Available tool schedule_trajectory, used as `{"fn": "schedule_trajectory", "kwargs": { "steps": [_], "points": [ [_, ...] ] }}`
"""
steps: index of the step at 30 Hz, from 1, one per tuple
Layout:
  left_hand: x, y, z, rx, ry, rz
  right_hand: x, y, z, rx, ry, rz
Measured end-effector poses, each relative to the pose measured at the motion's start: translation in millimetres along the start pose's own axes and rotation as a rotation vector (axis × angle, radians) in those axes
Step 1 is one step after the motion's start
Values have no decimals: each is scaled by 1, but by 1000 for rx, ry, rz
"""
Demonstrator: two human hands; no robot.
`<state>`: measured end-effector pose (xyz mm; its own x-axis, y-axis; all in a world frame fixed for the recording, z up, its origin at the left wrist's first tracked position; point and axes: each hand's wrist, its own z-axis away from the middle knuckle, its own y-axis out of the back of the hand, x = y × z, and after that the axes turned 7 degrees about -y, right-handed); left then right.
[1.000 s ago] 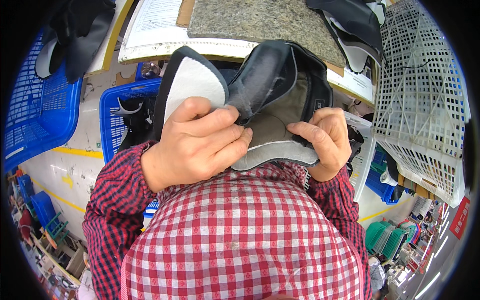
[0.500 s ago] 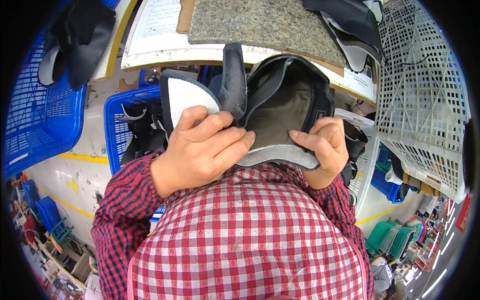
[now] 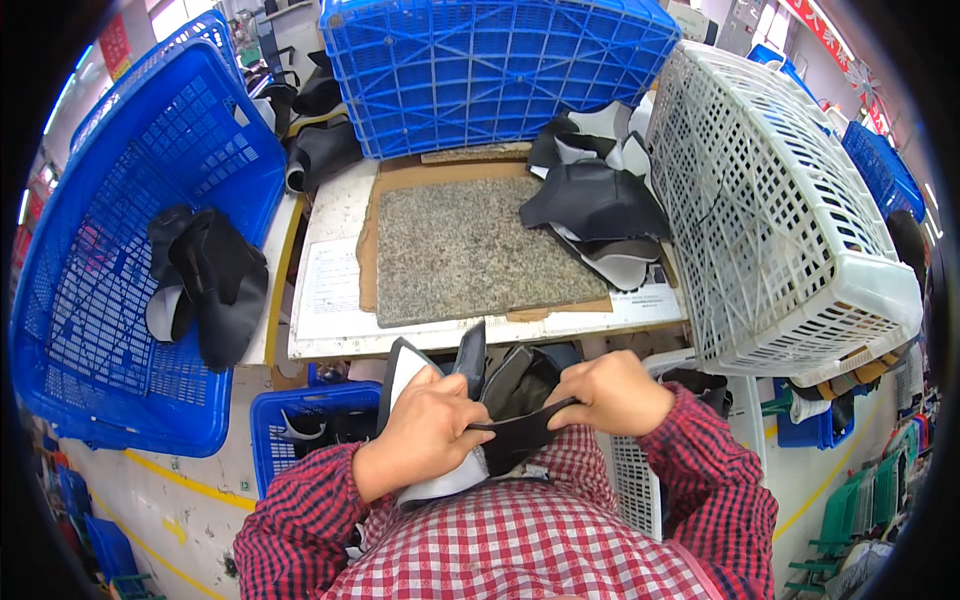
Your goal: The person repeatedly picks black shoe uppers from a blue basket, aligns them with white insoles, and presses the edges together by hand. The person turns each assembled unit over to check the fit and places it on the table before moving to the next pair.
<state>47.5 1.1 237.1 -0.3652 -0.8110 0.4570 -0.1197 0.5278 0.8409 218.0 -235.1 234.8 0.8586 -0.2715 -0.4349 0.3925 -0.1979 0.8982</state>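
Close to my lap, both hands hold a black shoe upper (image 3: 522,432) with a grey-brown lining and a white part on its left. My left hand (image 3: 425,428) is closed on its left side, thumb and fingers pinching the near black edge. At the right end of that same edge, my right hand (image 3: 612,395) pinches with curled fingers, and the edge spans taut between the two. A dark tongue-like flap (image 3: 471,360) stands up beyond my left hand. Part of the upper is hidden behind my hands.
Ahead, a speckled stone slab (image 3: 480,250) lies on cardboard on the worktable (image 3: 335,215). More black and white uppers (image 3: 600,200) lie right of it. A blue crate (image 3: 500,80) stands behind, a blue basket (image 3: 90,300) left, a white basket (image 3: 780,230) right. Another blue basket (image 3: 275,405) sits below the table.
The view has lifted to show more of the table. Both hands have shifted their hold, the right now on the upper's near edge, which is pulled up and across; the lining is less exposed.
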Motion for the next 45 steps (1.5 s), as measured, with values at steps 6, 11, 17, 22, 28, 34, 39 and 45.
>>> {"fn": "schedule_trajectory", "kwargs": {
  "steps": [6,11,17,22,28,34,39,45],
  "points": [
    [-8,-32,10,87,-109,-268,-48,-41,-26,203,256,221],
    [-18,-37,19,181,-58,-218,-46,-81,-40,263,180,45],
    [-16,-18,18,217,102,296,-28,-86,-30,272,100,-19],
    [-28,17,-1,348,265,26,-40,-44,-23,211,19,79],
    [-43,-22,-24,51,37,-317,-56,-87,-63,98,6,372],
    [-70,-54,13,-125,405,507,-33,-124,-74,-86,79,365],
    [-43,-121,60,253,139,185,81,-122,-117,-863,-66,-463],
    [-52,-146,73,-148,-248,-228,104,-143,-103,-874,-188,-616]
  ]
}}
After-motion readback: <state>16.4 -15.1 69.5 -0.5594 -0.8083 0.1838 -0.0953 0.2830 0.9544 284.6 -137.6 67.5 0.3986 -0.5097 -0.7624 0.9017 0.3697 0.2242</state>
